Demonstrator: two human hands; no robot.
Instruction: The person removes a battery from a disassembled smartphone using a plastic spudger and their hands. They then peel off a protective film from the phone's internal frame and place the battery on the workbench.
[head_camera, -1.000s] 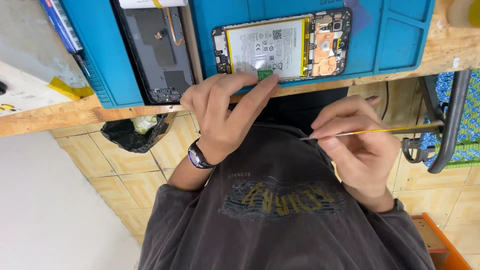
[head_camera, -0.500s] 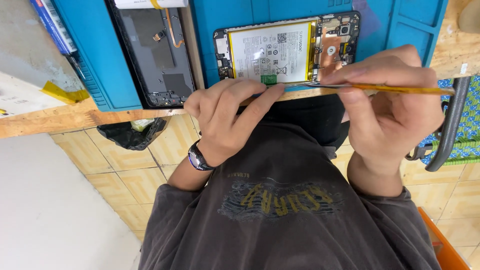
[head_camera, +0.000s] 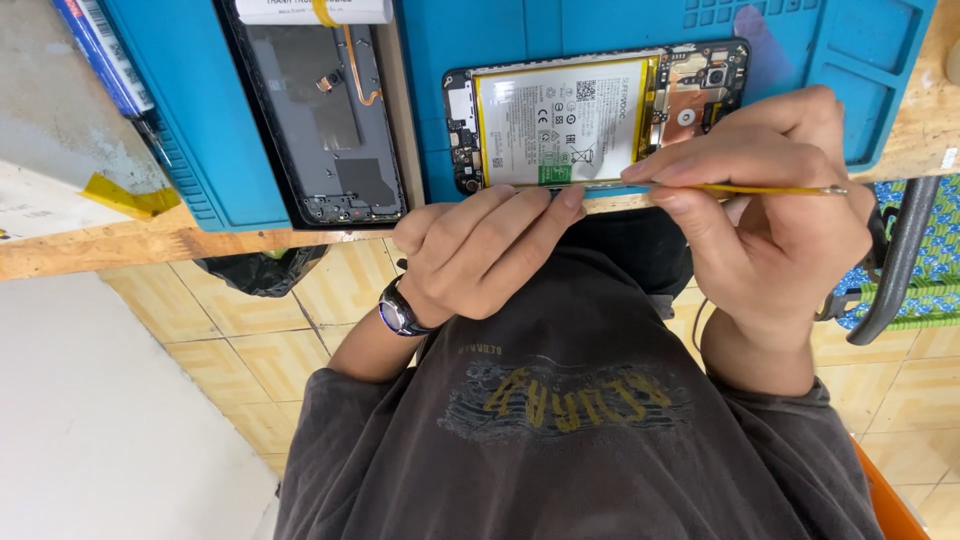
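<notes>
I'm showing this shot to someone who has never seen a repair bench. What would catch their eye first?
Probably the opened phone with its white battery bared, lying on the blue mat at the bench edge. Next, the right hand holding a thin yellow tool along the phone's near edge, with the left hand steadying that edge. A dark back cover lies to the left.

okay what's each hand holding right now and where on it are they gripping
The right hand pinches a thin yellow tool along its middle, between thumb and fingers. The left hand holds nothing; its fingertips rest against the near edge of the opened phone.
</notes>
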